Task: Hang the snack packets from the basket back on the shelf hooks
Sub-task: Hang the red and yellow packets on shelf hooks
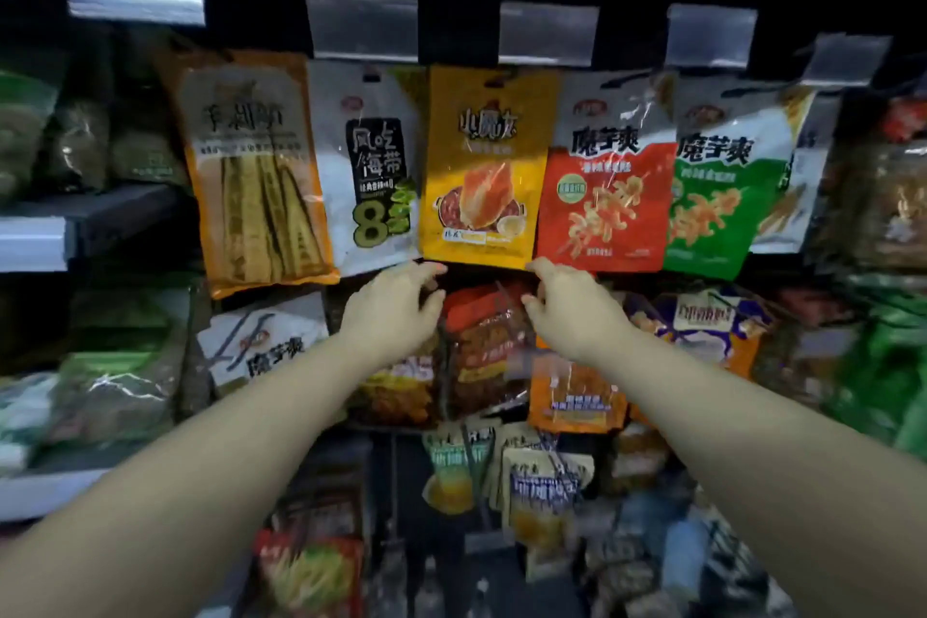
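Observation:
A yellow snack packet (pixel 484 166) hangs in the top row of hooks, between a white seaweed packet (pixel 371 166) and a red-and-white packet (pixel 607 176). My left hand (pixel 394 309) is just below its bottom left corner, fingers spread and holding nothing. Under the bottom right corner, my right hand (pixel 567 304) has its fingers curled apart, fingertips close to the packet's lower edge. Between the two hands, one row down, hangs a dark red packet (pixel 486 341). No basket shows in the head view.
The top row also holds an orange bamboo-shoot packet (pixel 258 166) and a green-and-white packet (pixel 722 196). Clear price-tag holders (pixel 361 25) stick out above the hooks. More packets hang in lower rows (pixel 547 492). Shelves with green bags (pixel 100 391) stand at the left.

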Action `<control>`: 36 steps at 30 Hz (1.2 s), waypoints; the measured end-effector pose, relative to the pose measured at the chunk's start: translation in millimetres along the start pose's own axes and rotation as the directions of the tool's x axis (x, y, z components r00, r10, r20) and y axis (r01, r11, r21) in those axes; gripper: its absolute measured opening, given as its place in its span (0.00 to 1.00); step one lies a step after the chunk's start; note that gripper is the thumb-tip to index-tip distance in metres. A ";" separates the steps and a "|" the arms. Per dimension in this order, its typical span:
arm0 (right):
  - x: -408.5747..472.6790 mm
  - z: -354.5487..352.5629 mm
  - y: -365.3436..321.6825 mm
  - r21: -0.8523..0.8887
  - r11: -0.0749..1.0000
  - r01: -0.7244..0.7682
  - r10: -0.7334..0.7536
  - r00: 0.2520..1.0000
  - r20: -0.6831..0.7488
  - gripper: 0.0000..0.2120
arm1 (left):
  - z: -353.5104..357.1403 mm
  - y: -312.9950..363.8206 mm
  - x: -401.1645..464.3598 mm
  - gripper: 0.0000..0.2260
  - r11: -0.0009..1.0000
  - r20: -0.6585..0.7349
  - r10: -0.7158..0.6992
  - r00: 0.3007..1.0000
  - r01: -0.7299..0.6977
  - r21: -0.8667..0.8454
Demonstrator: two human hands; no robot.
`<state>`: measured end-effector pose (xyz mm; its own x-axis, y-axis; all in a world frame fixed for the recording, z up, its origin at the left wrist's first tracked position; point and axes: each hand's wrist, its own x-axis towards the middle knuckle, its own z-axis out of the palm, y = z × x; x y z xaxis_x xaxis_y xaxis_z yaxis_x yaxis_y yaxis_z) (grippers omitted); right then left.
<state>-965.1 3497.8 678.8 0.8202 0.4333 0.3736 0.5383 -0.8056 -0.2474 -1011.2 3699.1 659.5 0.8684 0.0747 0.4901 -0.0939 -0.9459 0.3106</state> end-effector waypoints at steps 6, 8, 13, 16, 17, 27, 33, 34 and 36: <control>-44.3 31.2 -5.0 0.007 0.995 0.102 -0.103 0.994 0.035 0.19 | 15.8 -8.0 -64.3 0.15 0.996 -0.024 -0.011 1.000 0.009 -0.086; -58.3 47.7 -3.6 0.038 0.989 0.140 -0.141 0.990 0.026 0.18 | 24.5 -11.3 -86.6 0.15 0.992 -0.015 -0.062 0.998 0.060 -0.115; -104.9 110.1 12.6 0.113 0.978 0.173 -0.189 0.970 0.152 0.18 | 69.4 -19.5 -152.8 0.15 0.955 0.144 -0.242 0.960 0.262 -0.141; -136.7 156.3 28.3 0.098 0.979 0.178 -0.198 0.940 0.277 0.17 | 112.5 -29.3 -197.3 0.15 0.924 0.260 -0.327 0.909 0.365 -0.113; -146.7 170.6 33.0 0.100 0.980 0.170 -0.193 0.931 0.311 0.16 | 127.0 -32.9 -213.3 0.15 0.916 0.283 -0.351 0.892 0.390 -0.093; -267.2 326.8 70.9 0.061 0.995 -0.083 0.032 0.813 0.582 0.17 | 272.9 -88.5 -381.3 0.12 0.796 0.668 -0.487 0.563 0.600 0.075; -361.9 450.6 93.7 0.016 0.981 -0.195 0.128 0.698 0.705 0.16 | 366.0 -109.9 -485.8 0.13 0.635 0.713 -0.614 0.337 0.748 0.193; -373.4 472.0 97.7 0.007 0.979 -0.203 0.135 0.678 0.723 0.16 | 385.0 -114.1 -505.8 0.12 0.611 0.725 -0.616 0.307 0.768 0.194; -391.5 515.5 105.3 -0.013 0.980 -0.198 0.140 0.641 0.754 0.14 | 424.7 -125.3 -545.7 0.12 0.586 0.747 -0.601 0.285 0.793 0.168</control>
<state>-1129.7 3451.6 45.6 0.7474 0.4702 -0.4694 0.3624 -0.8806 -0.3053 -1266.6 3642.7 7.2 0.6675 0.3534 -0.6554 0.7156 -0.5478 0.4335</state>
